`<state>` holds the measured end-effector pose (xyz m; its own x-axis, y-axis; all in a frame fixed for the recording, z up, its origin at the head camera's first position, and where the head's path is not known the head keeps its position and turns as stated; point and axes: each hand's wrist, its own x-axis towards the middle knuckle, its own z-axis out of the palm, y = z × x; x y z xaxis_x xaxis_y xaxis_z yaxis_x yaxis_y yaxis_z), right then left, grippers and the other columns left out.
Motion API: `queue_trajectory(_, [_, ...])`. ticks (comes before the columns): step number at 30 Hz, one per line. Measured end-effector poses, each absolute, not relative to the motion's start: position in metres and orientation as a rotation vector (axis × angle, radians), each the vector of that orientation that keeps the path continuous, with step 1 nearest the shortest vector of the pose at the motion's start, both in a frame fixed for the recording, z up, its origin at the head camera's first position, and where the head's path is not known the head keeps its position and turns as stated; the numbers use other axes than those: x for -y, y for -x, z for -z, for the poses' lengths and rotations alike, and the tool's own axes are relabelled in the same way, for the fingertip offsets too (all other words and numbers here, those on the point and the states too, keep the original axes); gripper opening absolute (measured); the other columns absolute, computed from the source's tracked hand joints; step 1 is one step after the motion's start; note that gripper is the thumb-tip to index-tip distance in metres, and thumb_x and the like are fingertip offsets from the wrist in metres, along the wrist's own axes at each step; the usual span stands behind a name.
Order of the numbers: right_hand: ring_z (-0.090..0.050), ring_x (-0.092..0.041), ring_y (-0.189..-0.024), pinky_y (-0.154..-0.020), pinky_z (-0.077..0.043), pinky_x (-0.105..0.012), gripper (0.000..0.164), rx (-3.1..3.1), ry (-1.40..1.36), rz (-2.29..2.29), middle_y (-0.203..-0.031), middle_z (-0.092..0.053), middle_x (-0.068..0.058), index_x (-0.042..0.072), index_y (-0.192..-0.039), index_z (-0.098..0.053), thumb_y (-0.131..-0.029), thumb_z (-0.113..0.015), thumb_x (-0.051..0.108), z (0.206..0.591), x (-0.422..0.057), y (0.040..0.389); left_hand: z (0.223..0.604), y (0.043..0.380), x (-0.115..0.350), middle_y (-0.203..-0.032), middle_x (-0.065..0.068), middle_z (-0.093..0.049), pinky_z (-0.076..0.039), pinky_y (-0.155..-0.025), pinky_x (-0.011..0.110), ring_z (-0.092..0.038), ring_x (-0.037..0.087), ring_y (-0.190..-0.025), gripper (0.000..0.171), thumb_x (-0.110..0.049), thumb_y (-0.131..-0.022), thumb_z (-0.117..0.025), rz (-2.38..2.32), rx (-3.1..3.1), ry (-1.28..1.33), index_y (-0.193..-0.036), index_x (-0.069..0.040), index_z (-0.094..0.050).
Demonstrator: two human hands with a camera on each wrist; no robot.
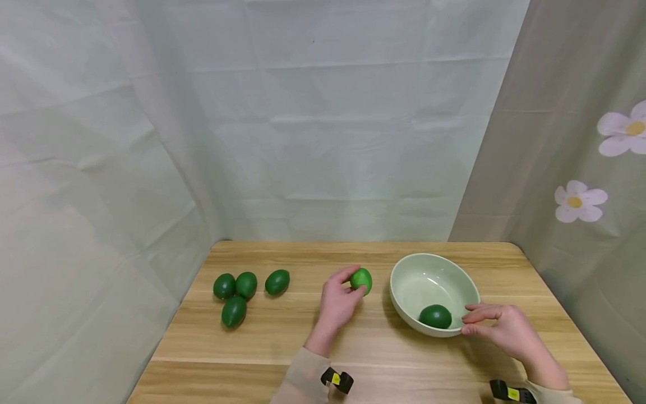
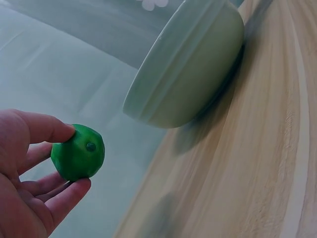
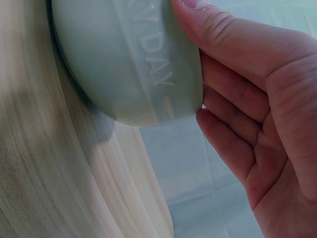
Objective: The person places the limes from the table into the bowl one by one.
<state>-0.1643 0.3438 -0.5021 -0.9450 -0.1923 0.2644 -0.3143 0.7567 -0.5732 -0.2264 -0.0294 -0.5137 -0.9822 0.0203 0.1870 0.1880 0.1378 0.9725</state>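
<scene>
Above the middle of the table, my left hand (image 1: 339,300) pinches a bright green lime (image 1: 361,281) between thumb and fingers. In the left wrist view the lime (image 2: 78,152) shows a small round nub and is held off the wood. A pale green bowl (image 1: 421,275) stands to the right of that hand, apart from it. One dark green lime (image 1: 435,317) lies inside the bowl, near its front wall. My right hand (image 1: 504,328) holds the bowl's right front rim, thumb outside. Raised letters mark the bowl's outer wall (image 3: 133,64) in the right wrist view.
At the table's left lie several dark green limes: a cluster around one lime (image 1: 234,312), and a separate lime (image 1: 277,282) to its right. The wooden table (image 1: 227,350) backs onto a hanging pale cloth (image 1: 323,146). More cloth hangs along both sides.
</scene>
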Motion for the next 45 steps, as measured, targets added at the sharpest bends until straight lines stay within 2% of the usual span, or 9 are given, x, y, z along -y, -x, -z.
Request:
queue_trajectory(8, [-0.073, -0.015, -0.106, -0.090, -0.036, -0.001, 0.018, 2.778, -0.394, -0.937, -0.103, -0.082, 0.002, 0.030, -0.081, -0.085, -0.072, -0.100, 0.030, 0.502, -0.344, 0.164, 0.512, 0.224, 0.021, -0.137, 0.012, -0.067, -0.060, -0.092, 0.031, -0.063, 0.029, -0.125, 0.048, 0.001, -0.089, -0.083, 1.958, 2.291, 0.236, -0.135, -0.006, -0.073])
queue_trajectory(17, [-0.073, -0.010, -0.105, -0.089, -0.037, -0.001, 0.018, 2.775, -0.397, -0.941, -0.104, -0.082, 0.001, 0.029, -0.082, -0.086, -0.072, -0.100, 0.029, 0.502, -0.346, 0.164, 0.507, 0.223, 0.011, -0.136, 0.012, -0.067, -0.060, -0.092, 0.035, -0.064, 0.028, -0.124, 0.047, 0.001, -0.088, -0.083, 1.946, 2.302, 0.289, -0.134, -0.005, -0.074])
queue_trajectory(31, [-0.073, -0.009, -0.104, -0.090, -0.037, 0.000, 0.018, 2.746, -0.426, -0.932, -0.101, -0.082, 0.001, 0.029, -0.082, -0.086, -0.071, -0.101, 0.029, 0.505, -0.347, 0.166, 0.500, 0.221, -0.005, -0.138, 0.009, -0.067, -0.060, -0.091, 0.031, -0.064, 0.026, -0.124, 0.046, -0.001, -0.090, -0.082, 1.871, 2.368, 0.385, -0.135, -0.009, -0.074])
queue_trajectory(37, [-0.073, -0.009, -0.104, -0.089, -0.037, -0.001, 0.017, 2.754, -0.422, -0.941, -0.102, -0.082, 0.000, 0.028, -0.082, -0.086, -0.072, -0.100, 0.029, 0.505, -0.347, 0.165, 0.496, 0.219, -0.013, -0.136, 0.008, -0.068, -0.059, -0.089, 0.028, -0.064, 0.025, -0.124, 0.045, 0.000, -0.090, -0.082, 1.874, 2.366, 0.432, -0.134, -0.007, -0.074])
queue_trajectory(45, [-0.073, -0.009, -0.104, -0.090, -0.037, 0.000, 0.018, 2.730, -0.444, -0.928, -0.101, -0.082, 0.001, 0.029, -0.081, -0.086, -0.071, -0.101, 0.028, 0.505, -0.346, 0.166, 0.489, 0.214, -0.025, -0.137, 0.013, -0.066, -0.059, -0.089, 0.024, -0.064, 0.028, -0.125, 0.045, 0.003, -0.090, -0.081, 1.873, 2.360, 0.484, -0.134, -0.002, -0.073])
